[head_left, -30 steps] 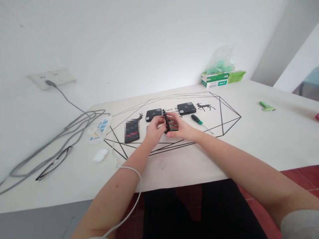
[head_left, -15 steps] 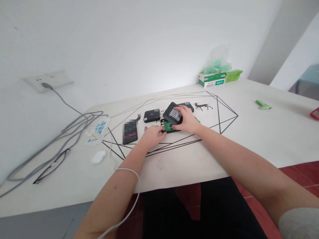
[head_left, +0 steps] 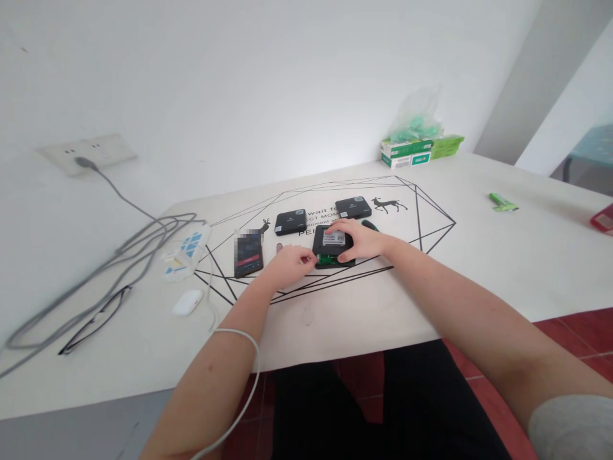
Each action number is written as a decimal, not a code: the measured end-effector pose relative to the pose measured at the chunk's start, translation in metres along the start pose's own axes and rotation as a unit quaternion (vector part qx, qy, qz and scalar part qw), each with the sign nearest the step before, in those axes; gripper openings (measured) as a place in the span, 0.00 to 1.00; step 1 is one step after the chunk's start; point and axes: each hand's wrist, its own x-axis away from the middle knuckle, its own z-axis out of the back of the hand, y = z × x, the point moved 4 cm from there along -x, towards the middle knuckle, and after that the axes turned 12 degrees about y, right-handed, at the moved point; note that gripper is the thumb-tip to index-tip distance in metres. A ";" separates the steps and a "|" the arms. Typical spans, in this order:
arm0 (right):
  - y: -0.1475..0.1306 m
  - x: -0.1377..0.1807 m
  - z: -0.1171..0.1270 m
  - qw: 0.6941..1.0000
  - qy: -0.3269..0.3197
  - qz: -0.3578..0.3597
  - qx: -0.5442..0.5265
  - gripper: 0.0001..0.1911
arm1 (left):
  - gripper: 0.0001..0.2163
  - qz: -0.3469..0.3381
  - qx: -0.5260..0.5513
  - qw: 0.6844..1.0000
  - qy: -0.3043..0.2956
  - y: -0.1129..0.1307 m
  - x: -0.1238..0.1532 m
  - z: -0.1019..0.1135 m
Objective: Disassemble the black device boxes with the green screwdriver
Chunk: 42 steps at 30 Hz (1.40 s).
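My right hand point(head_left: 363, 240) grips a black box cover point(head_left: 330, 245), its white label facing up. The cover lies over a lower case holding a green circuit board point(head_left: 327, 260), part of which shows along the front gap. Whether the cover is fully seated on the case is hidden by my fingers. At the case's left front corner, my left hand point(head_left: 290, 264) has its thumb and fingers pinched together against the edge. Just behind are two similar closed black boxes, one at left point(head_left: 290, 222) and one at right point(head_left: 353, 207).
A phone point(head_left: 249, 253) and a white earbud case point(head_left: 188, 302) lie to the left, with glasses point(head_left: 96, 319) and a coiled grey cable point(head_left: 138, 252). A screwdriver-like dark handle point(head_left: 370, 225) is beside my right hand. Green boxes point(head_left: 407, 153) stand against the wall.
The labelled cover has come down from a tilted position above the circuit board to lie nearly flat over it. My left fingers have drawn back from the board to the case's corner.
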 end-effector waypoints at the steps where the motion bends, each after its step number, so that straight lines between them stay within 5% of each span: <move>1: 0.000 0.000 0.000 1.000 -0.008 -0.003 0.002 0.39 | 0.12 0.013 0.010 1.000 0.002 -0.001 0.000 0.002; 8: -0.004 0.002 -0.005 0.999 -0.052 0.003 0.011 0.40 | 0.11 0.137 0.081 0.987 0.024 -0.013 -0.003 0.002; 21: -0.001 0.003 -0.005 0.992 -0.113 -0.043 0.036 0.47 | 0.12 0.087 0.049 0.994 0.041 -0.012 -0.007 -0.006; 27: 0.002 0.004 -0.010 0.994 -0.090 -0.043 0.048 0.54 | 0.13 0.086 0.062 0.992 0.062 -0.017 -0.009 -0.010; 31: -0.010 0.003 -0.013 0.997 -0.031 0.026 0.073 0.53 | 0.17 0.123 0.104 0.981 0.106 -0.025 -0.014 -0.015; 34: -0.023 0.002 -0.014 0.990 0.030 0.096 0.100 0.51 | 0.22 0.169 0.196 0.957 0.130 -0.029 -0.018 -0.021; 37: -0.033 0.001 -0.014 0.979 0.074 0.140 0.129 0.48 | 0.26 0.195 0.379 0.899 0.102 -0.026 -0.020 -0.028; 42: -0.031 0.001 -0.017 0.981 0.086 0.131 0.119 0.51 | 0.34 0.193 0.527 0.826 0.050 -0.020 -0.019 -0.032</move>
